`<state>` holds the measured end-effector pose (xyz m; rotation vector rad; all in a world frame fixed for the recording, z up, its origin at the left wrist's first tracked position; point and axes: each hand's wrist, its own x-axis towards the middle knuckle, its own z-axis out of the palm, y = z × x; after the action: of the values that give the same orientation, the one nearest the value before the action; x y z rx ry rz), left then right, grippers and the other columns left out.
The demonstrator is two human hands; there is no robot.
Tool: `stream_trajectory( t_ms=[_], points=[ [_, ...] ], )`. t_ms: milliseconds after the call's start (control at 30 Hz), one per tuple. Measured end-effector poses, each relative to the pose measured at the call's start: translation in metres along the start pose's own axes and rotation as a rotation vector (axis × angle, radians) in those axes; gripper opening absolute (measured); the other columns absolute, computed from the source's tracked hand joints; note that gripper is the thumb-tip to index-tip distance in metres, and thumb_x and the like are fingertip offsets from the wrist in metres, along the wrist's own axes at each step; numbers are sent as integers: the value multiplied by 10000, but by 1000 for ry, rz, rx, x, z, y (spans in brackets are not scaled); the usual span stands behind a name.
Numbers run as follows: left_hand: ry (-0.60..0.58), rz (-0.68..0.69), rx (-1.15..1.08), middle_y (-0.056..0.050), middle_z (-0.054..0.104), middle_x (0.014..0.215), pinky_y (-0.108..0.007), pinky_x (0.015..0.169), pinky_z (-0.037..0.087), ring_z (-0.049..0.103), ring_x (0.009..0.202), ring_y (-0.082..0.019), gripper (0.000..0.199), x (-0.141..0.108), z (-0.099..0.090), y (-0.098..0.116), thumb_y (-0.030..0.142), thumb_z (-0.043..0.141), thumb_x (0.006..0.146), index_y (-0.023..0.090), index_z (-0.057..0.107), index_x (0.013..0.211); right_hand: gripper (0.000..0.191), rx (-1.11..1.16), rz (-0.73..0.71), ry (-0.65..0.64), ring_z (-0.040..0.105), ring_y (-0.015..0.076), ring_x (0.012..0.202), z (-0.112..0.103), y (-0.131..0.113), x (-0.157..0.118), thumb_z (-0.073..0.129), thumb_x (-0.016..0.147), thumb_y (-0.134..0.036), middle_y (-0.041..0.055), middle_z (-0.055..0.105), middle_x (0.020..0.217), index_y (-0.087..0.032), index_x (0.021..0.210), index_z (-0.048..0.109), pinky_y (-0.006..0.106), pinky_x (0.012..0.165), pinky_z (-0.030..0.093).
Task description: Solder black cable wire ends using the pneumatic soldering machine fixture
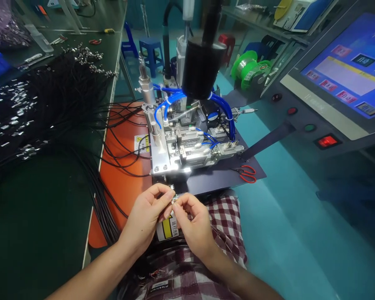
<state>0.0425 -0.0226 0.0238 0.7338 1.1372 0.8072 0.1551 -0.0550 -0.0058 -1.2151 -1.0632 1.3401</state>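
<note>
My left hand (148, 210) and my right hand (195, 223) meet low in the middle of the view, just in front of the machine's near edge. Between the fingertips is a small silvery cable connector (175, 198), mostly covered by them. Both hands are closed in a pinch on it, thumbs against index fingers. Beyond them stands a bench machine (193, 152) with metal slides and blue air tubes (226, 110). Several black cables (121, 156) run from the left bench across an orange surface (121, 137) to the machine's left side.
A big heap of black cables (59, 100) with silvery ends covers much of the left bench (28, 225). Red-handled scissors (247, 173) lie on the machine's dark base. On the right stands a control panel with a lit screen (353, 71). A green wire spool (248, 71) sits behind.
</note>
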Motion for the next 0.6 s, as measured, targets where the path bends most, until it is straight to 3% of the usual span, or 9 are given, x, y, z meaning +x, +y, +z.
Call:
stream_trajectory(
  t_ms=[100,267,467,600],
  points=[
    [-69,-10,160,48,515,601,-163,478,319,419,518,-68,215,0,-4,8,362,625,802,177,584,905,176,-80,-45,31,523,121,613,-5,0,2,522,875,-233,-4,552,666,-176,709,525,249,593,421],
    [-48,-6,262,69,392,519,-163,441,236,322,490,-58,219,-2,-8,8,357,652,770,141,624,798,151,-193,-124,101,482,115,621,-14,0,2,560,847,-225,-7,531,690,-175,705,557,245,600,402],
    [-57,-42,222,57,418,567,-166,455,227,312,514,-59,203,-3,-7,7,343,656,766,146,637,813,113,148,112,1,414,70,483,-31,-4,10,600,824,-271,-44,500,603,-171,771,598,204,471,341],
    [-63,-56,235,60,413,562,-163,444,221,308,508,-57,179,-3,-6,11,325,661,760,153,642,807,118,266,154,-77,394,63,476,-36,-6,17,631,804,-269,-52,483,564,-166,749,617,199,475,324]
  ],
)
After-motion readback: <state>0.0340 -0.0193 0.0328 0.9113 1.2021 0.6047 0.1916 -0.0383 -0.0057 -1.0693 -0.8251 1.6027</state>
